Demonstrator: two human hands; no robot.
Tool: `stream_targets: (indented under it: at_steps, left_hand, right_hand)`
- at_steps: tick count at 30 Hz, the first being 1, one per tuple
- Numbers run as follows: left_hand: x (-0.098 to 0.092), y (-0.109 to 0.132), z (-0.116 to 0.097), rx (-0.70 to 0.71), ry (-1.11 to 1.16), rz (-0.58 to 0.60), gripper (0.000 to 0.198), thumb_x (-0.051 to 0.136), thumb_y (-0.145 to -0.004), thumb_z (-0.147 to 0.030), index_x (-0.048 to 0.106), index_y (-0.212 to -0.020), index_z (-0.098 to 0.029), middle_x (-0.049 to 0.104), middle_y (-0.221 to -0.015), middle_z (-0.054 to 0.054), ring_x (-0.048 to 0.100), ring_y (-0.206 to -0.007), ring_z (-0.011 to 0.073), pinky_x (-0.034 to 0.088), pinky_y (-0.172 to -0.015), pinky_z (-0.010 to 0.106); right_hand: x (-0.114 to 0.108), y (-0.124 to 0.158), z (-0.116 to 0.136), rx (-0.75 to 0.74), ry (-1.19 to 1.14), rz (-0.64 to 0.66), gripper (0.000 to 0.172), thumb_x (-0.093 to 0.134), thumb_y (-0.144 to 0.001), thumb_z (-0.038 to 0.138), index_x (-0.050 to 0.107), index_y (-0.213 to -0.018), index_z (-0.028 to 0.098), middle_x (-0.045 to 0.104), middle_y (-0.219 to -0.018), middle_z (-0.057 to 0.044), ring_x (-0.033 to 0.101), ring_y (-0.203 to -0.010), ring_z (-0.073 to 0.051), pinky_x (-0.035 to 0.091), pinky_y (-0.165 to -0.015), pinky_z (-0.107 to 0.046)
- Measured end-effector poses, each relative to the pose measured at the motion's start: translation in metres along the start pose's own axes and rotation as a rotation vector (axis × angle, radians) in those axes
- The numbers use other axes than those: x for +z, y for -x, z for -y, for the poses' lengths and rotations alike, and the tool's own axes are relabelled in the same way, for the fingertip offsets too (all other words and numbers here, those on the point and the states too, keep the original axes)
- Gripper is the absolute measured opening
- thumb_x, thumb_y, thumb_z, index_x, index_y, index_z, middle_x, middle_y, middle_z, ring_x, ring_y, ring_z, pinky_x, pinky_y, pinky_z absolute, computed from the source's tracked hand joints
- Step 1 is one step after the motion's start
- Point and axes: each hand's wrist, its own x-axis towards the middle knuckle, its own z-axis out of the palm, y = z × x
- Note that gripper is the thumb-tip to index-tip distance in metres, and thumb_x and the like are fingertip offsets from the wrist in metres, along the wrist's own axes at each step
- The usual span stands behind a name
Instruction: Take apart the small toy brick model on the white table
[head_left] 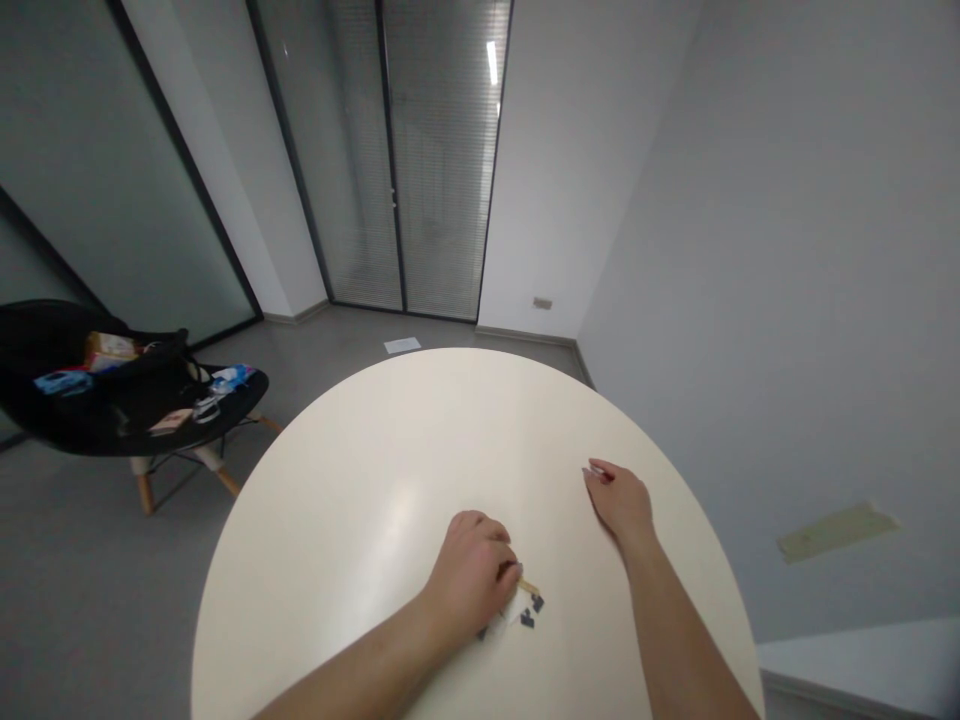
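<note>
My left hand (476, 565) rests low over the round table, its fingers curled and closed. Just past its fingertips lies a thin yellow strip (529, 587); I cannot tell whether the fingers grip it. Beside that hand are small dark angular pieces (527, 620) and a whitish, partly clear piece (514, 608), partly hidden by the hand. Farther right, my right hand (621, 502) is closed in a pinch above the tabletop, apart from the pieces. Something small and pale shows at its fingertips, too small to name.
The round cream table (337, 480) has a curved edge all around. To the left stands a black chair (225, 415) with a bag and packets on it. A white sheet (402, 345) lies on the floor beyond. A grey wall (810, 330) rises close on the right.
</note>
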Motion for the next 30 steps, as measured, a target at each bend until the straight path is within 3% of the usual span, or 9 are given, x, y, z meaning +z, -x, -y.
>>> stream_targets:
  at_steps: [3,6,13,17,20,25,30]
  left_hand:
    - [0.002,-0.002,-0.002,-0.044,0.005,0.018,0.012,0.067,-0.081,-0.021,0.076,-0.072,-0.023,0.072,-0.086,0.003,0.056,-0.091,0.0225,0.037,-0.088,0.038]
    - [0.003,-0.003,-0.003,-0.075,0.004,0.031,0.012,0.067,-0.08,-0.023,0.075,-0.072,-0.022,0.072,-0.081,0.004,0.057,-0.088,0.0224,0.038,-0.085,0.037]
    - [0.003,-0.005,-0.005,-0.041,-0.002,0.07,0.012,0.065,-0.08,-0.018,0.073,-0.072,-0.021,0.073,-0.078,0.004,0.056,-0.088,0.0234,0.036,-0.084,0.038]
    - [0.006,-0.005,-0.004,0.001,-0.08,0.101,0.015,0.062,-0.081,-0.016,0.071,-0.071,-0.02,0.071,-0.072,0.006,0.056,-0.085,0.0244,0.035,-0.081,0.039]
    - [0.008,-0.003,-0.004,0.012,-0.101,0.101,0.014,0.059,-0.083,-0.015,0.071,-0.082,-0.021,0.069,-0.076,0.007,0.056,-0.086,0.0242,0.036,-0.081,0.038]
    - [0.009,-0.001,-0.004,-0.024,-0.04,0.057,0.014,0.06,-0.081,-0.013,0.07,-0.084,-0.022,0.067,-0.079,0.006,0.055,-0.088,0.0242,0.038,-0.083,0.038]
    - [-0.002,-0.005,0.006,-0.156,0.229,-0.162,0.01,0.062,-0.077,-0.012,0.067,-0.075,-0.02,0.068,-0.083,0.004,0.058,-0.09,0.0224,0.04,-0.088,0.037]
  right_hand:
    - [-0.006,0.002,0.011,0.007,-0.097,-0.087,0.041,0.051,-0.082,0.04,0.074,-0.105,0.015,0.07,-0.082,-0.01,0.062,-0.075,-0.023,0.048,-0.076,-0.036]
    - [-0.012,0.01,0.03,-0.085,-0.222,-0.147,0.038,0.05,-0.083,0.039,0.074,-0.098,0.015,0.07,-0.083,-0.01,0.061,-0.075,-0.022,0.048,-0.076,-0.036]
    - [-0.017,0.038,0.082,-0.399,-0.406,0.075,0.026,0.05,-0.09,0.032,0.072,-0.094,0.019,0.07,-0.082,-0.005,0.061,-0.069,-0.017,0.049,-0.068,-0.031]
    - [-0.017,0.044,0.093,-0.45,-0.455,0.143,0.024,0.05,-0.09,0.029,0.072,-0.094,0.019,0.072,-0.083,-0.006,0.063,-0.071,-0.017,0.05,-0.066,-0.031]
    - [-0.015,0.044,0.092,-0.439,-0.458,0.149,0.024,0.05,-0.091,0.029,0.072,-0.094,0.019,0.072,-0.085,-0.006,0.063,-0.071,-0.018,0.05,-0.066,-0.032]
    - [-0.011,0.044,0.088,-0.436,-0.466,0.146,0.025,0.05,-0.091,0.03,0.072,-0.096,0.019,0.072,-0.085,-0.006,0.063,-0.071,-0.017,0.05,-0.066,-0.032]
    - [-0.013,0.047,0.091,-0.447,-0.478,0.165,0.023,0.052,-0.091,0.029,0.072,-0.095,0.02,0.071,-0.081,-0.005,0.061,-0.068,-0.017,0.049,-0.065,-0.03]
